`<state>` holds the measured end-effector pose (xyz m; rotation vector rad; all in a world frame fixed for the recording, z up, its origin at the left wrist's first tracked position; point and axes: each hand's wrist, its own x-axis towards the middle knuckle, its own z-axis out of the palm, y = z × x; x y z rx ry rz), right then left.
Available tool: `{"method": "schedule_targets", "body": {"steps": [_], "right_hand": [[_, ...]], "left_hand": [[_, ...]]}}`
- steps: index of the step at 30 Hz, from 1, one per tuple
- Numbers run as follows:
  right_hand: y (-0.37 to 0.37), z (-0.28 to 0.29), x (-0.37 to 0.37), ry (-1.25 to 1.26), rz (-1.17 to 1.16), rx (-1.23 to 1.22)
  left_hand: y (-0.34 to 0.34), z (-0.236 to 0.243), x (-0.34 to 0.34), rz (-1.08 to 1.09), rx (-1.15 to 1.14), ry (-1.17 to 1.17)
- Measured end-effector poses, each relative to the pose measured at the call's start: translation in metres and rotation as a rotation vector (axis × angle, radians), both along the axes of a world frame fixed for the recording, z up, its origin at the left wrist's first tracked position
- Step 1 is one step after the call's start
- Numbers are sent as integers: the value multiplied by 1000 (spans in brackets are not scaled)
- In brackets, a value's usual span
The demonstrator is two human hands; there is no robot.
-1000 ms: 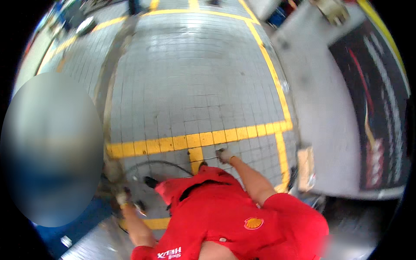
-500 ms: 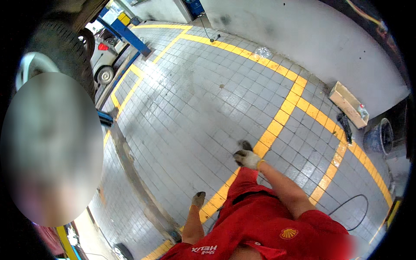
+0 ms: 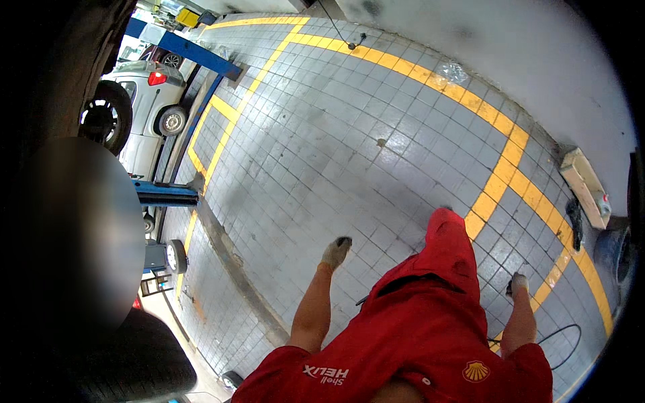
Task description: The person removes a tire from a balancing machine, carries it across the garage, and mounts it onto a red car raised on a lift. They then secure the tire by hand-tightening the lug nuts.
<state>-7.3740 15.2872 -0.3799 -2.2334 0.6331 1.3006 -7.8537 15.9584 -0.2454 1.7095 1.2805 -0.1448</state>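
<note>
My left hand [image 3: 337, 252], in a pale grey glove with a dark palm side, swings forward over the tiled floor [image 3: 316, 168]. Its fingers are curled in, and nothing shows in them. Beside my right hip hangs my right hand [image 3: 517, 285], gloved the same way and also curled, with nothing visible in it. Neither hand touches anything. Between them a red trouser leg [image 3: 440, 252] reaches forward, nearest to the yellow floor line [image 3: 494, 185].
A blue lift post [image 3: 191, 54] and a grey car [image 3: 144, 101] stand at the far left. A lift arm [image 3: 164, 193] juts out, with a wheel [image 3: 176, 256] nearer. By the right wall are a long box [image 3: 584, 185] and a bucket [image 3: 615, 252]. A black cable [image 3: 576, 336] loops low right.
My right hand has gone from in front of my body back to my right side. My left hand has swung forward. The view has shifted, and my leg has stepped forward.
</note>
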Motion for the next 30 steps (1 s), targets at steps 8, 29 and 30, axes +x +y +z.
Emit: {"method": "schedule_targets", "body": {"steps": [8, 29, 30], "right_hand": [[335, -68, 78, 49, 978, 21], [1428, -28, 414, -604, 1849, 124], [1452, -6, 402, -453, 1953, 105]], "left_hand": [[279, 68, 189, 82, -22, -75], [822, 7, 222, 824, -499, 44], [860, 6, 219, 821, -490, -4]]}}
